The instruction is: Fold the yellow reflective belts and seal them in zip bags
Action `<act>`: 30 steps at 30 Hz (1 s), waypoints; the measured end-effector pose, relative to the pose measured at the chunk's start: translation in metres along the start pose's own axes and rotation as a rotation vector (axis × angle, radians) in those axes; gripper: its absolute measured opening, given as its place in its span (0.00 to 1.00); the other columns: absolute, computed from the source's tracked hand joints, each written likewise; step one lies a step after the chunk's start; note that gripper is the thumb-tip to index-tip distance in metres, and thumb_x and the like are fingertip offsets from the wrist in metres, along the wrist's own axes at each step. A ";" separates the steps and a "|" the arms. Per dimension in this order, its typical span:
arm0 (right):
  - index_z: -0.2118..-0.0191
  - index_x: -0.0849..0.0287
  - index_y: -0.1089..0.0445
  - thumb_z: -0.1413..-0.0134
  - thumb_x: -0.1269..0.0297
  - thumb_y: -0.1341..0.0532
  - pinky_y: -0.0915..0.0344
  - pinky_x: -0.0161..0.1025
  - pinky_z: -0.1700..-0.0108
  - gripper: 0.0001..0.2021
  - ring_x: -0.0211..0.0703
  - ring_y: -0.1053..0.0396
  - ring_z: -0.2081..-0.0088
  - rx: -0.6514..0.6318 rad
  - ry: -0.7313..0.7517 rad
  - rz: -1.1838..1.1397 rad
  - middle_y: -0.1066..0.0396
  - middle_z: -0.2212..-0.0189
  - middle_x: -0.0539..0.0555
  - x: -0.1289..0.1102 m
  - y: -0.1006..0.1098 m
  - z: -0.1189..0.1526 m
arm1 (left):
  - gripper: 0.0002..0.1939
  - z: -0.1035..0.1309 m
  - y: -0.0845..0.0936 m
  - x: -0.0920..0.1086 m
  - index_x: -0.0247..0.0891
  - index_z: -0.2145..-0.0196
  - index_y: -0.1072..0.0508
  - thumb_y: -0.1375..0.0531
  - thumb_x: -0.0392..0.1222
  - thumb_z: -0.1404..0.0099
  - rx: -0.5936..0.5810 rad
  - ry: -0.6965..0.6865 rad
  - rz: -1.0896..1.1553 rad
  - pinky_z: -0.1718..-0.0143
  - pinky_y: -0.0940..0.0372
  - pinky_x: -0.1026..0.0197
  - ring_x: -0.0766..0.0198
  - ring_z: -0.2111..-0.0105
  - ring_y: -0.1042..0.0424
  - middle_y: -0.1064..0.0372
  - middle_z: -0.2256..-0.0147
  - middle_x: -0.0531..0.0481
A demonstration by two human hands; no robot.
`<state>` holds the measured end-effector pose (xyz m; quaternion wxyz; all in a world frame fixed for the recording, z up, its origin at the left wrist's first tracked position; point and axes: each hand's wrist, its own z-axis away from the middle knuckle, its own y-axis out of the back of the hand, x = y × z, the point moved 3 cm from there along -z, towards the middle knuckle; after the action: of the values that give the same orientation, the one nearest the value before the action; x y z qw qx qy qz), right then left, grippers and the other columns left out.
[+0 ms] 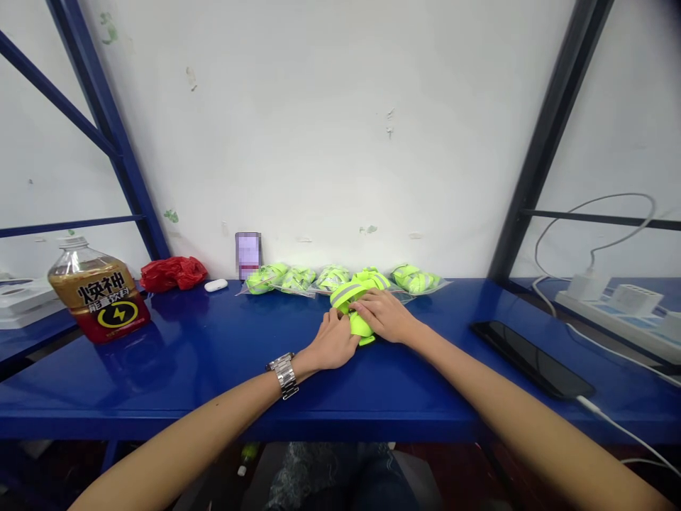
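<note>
The left hand [335, 341] and right hand [387, 315] are both holding a soft, bendy yellow strap [354, 289] with a grey stripe, near shiny clear bags [299, 279]

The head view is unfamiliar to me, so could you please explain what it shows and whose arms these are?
There is no robot here: the bare arms belong to a person wearing a camera on their head. It looks forward and down, and this single picture comes from it.

The left hand, with a metal watch on its wrist, and the right hand together hold a yellow-green strap with a grey stripe.

Behind them, along the wall side of the blue table, lies a row of clear bags with similar material inside. To the left are a drink bottle, a red plastic bag, a small white case and an upright phone. To the right lies a dark phone with a cable.
</note>
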<state>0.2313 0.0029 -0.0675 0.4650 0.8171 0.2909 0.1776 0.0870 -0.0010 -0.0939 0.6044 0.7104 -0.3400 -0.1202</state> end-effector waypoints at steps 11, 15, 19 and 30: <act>0.53 0.58 0.28 0.36 0.62 0.51 0.37 0.50 0.53 0.16 0.51 0.38 0.56 0.248 -0.001 0.120 0.34 0.59 0.63 0.001 -0.011 -0.005 | 0.15 0.004 0.001 0.001 0.34 0.57 0.38 0.53 0.46 0.35 -0.024 0.120 -0.148 0.55 0.40 0.45 0.49 0.55 0.43 0.46 0.55 0.39; 0.45 0.67 0.35 0.36 0.69 0.53 0.38 0.52 0.46 0.18 0.52 0.39 0.47 0.266 0.145 0.058 0.34 0.51 0.66 -0.018 0.003 0.010 | 0.15 0.001 0.000 -0.001 0.34 0.54 0.38 0.53 0.44 0.35 -0.009 0.116 -0.126 0.56 0.40 0.44 0.47 0.56 0.42 0.45 0.55 0.38; 0.40 0.67 0.42 0.36 0.65 0.53 0.43 0.54 0.39 0.22 0.54 0.47 0.38 0.092 0.252 0.017 0.43 0.40 0.66 -0.035 0.005 0.025 | 0.18 0.001 -0.003 -0.004 0.35 0.49 0.41 0.53 0.40 0.36 0.004 0.061 -0.079 0.59 0.39 0.42 0.47 0.57 0.41 0.44 0.55 0.37; 0.38 0.67 0.44 0.35 0.64 0.53 0.47 0.52 0.36 0.23 0.51 0.51 0.36 -0.022 0.152 -0.158 0.47 0.38 0.65 -0.029 0.000 0.024 | 0.10 0.008 -0.002 -0.010 0.36 0.56 0.43 0.52 0.40 0.35 0.105 0.008 0.026 0.60 0.38 0.49 0.52 0.58 0.40 0.40 0.58 0.41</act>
<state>0.2223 -0.0313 -0.0799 0.4629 0.7708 0.3867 0.2050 0.0757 -0.0005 -0.1003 0.5690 0.7372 -0.3526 -0.0915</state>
